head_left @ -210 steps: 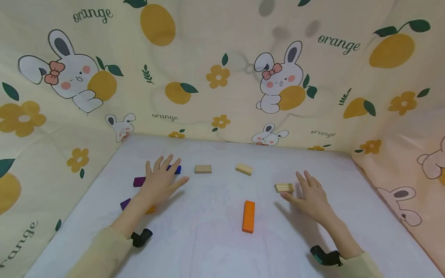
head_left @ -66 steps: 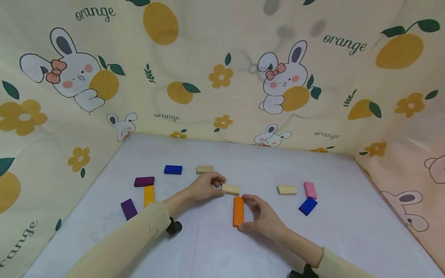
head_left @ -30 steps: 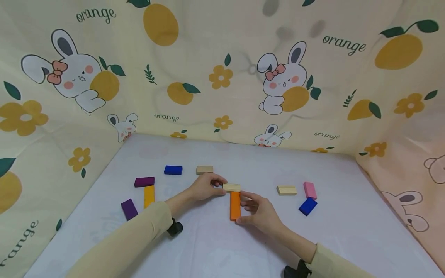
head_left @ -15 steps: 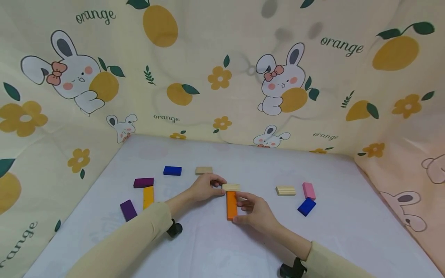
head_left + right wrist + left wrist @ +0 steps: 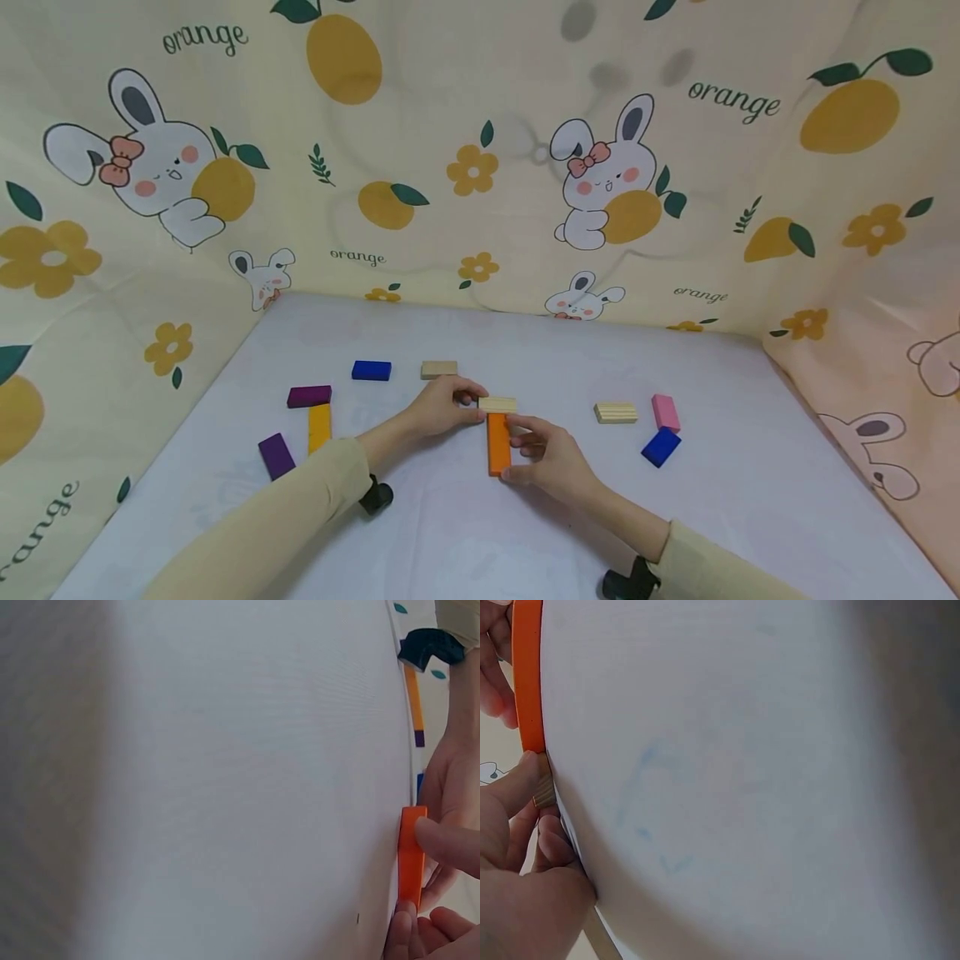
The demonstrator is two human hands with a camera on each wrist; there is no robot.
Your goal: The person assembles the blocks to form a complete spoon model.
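Near the middle of the table, a plain wooden block (image 5: 497,404) lies crosswise with an orange block (image 5: 498,446) end-on against its near side, the two making a T. My left hand (image 5: 442,406) pinches the wooden block at its left end. From the right, my right hand (image 5: 555,458) holds the orange block by its near and far ends. In the left wrist view the thumb and fingers press the wooden block (image 5: 545,784), which touches the orange block (image 5: 529,682). The right wrist view has the orange block (image 5: 410,851) between thumb and fingers.
Left on the table (image 5: 435,542) lie a blue block (image 5: 371,371), a dark purple block (image 5: 309,397), a yellow block (image 5: 319,427) and a violet block (image 5: 277,456). A wooden block (image 5: 438,368) sits behind my left hand. Rightward are a wooden block (image 5: 616,412), a pink block (image 5: 665,412) and a blue block (image 5: 661,447).
Both hands were spread and apart at first. The wooden block came nearer and straightened in my left hand. My right hand moved the orange block forward and left until it met the wooden block.
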